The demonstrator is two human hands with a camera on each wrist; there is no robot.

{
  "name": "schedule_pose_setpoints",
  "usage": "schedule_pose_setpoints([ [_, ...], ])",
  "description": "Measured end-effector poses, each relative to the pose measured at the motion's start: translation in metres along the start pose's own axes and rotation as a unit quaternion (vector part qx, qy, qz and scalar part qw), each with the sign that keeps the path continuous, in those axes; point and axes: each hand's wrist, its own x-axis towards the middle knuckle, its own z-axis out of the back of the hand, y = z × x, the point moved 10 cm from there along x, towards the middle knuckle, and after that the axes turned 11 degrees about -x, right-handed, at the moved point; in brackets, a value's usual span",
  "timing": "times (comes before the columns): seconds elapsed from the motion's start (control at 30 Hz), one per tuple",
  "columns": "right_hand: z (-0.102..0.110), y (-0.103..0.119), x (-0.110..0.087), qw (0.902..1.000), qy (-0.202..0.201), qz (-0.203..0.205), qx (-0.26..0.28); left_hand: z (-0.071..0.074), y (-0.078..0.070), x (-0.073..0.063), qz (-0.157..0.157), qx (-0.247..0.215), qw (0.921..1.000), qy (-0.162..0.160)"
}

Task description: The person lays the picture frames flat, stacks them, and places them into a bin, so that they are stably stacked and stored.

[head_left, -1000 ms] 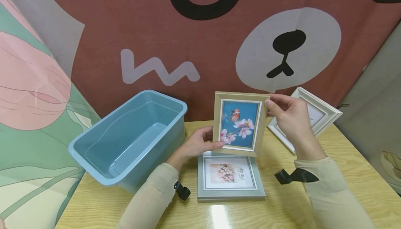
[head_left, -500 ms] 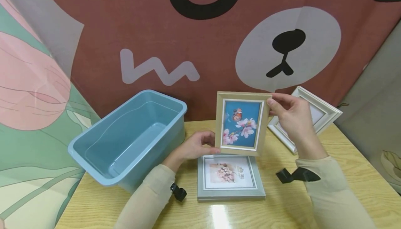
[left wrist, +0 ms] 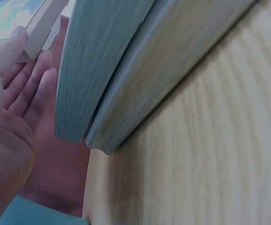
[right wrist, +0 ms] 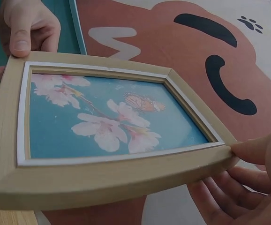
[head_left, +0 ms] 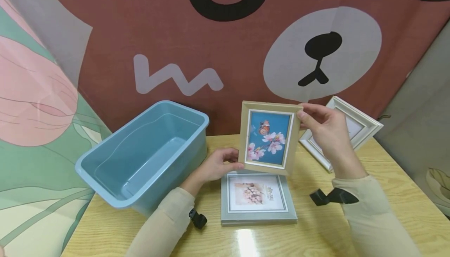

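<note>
A tan picture frame (head_left: 294, 143) with a white inner border is held tilted up, its blossom-and-butterfly picture facing the head camera. My right hand (head_left: 328, 134) pinches its upper right corner, thumb in front; the right wrist view shows the fingers (right wrist: 241, 187) beneath it. At the lower left corner my left hand (head_left: 218, 165) grips the edge between thumb and fingers, as the left wrist view also shows. Below lies a grey-green picture frame (head_left: 290, 204) with a flower print. In the left wrist view that frame (left wrist: 100, 61) rests on another frame (left wrist: 145, 79).
To the left stands a blue plastic tub (head_left: 142, 163) with nothing seen inside. A white picture frame (head_left: 367, 134) lies at an angle behind my right hand, partly hidden by it. A printed cloth (head_left: 175, 34) hangs behind the wooden table (head_left: 327, 229).
The tan frame shifts slightly right, then back left, still in both hands. My left thumb has slid outward from the picture's border to the frame's outer edge.
</note>
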Motion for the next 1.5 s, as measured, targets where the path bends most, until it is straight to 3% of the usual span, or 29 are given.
schedule_pose_setpoints([
  [0.33,-0.001,-0.006,-0.003,0.9996,0.003,0.005,0.028,0.010,0.006,-0.008,-0.003,-0.045,0.9980,-0.044],
  [0.63,-0.002,-0.012,-0.004,0.9880,-0.035,0.001,0.150,0.012,-0.005,-0.018,-0.053,-0.070,0.9961,-0.009],
  [0.8,-0.005,-0.014,-0.005,0.9868,-0.019,-0.003,0.161,0.016,-0.003,-0.025,-0.062,-0.089,0.9941,-0.006],
  [1.03,-0.011,-0.016,-0.007,0.9855,0.020,0.003,0.168,0.027,0.000,-0.030,-0.075,-0.100,0.9908,-0.051],
  [1.23,-0.011,-0.021,-0.009,0.9864,0.025,0.007,0.163,0.031,0.001,-0.033,-0.100,-0.120,0.9840,-0.085],
  [1.5,-0.009,-0.029,-0.014,0.9918,0.023,-0.006,0.125,0.034,0.000,-0.037,-0.115,-0.124,0.9797,-0.108],
])
